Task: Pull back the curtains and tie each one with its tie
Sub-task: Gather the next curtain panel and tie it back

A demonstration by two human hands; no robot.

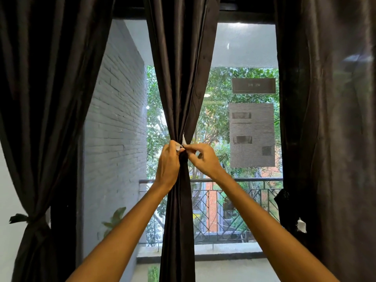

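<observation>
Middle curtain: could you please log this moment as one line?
middle curtain gathered | left hand, right hand pinch tie | left curtain tied

a room in a home: dark floor-length curtains [179, 78] hang over a large window [244, 58] facing a railed balcony [234, 200], a brick wall [116, 119] and trees [219, 88].

The curtains [179, 78] are dark cloth with a faint satin sheen; the brick wall [116, 119] looks rough, painted grey.
</observation>
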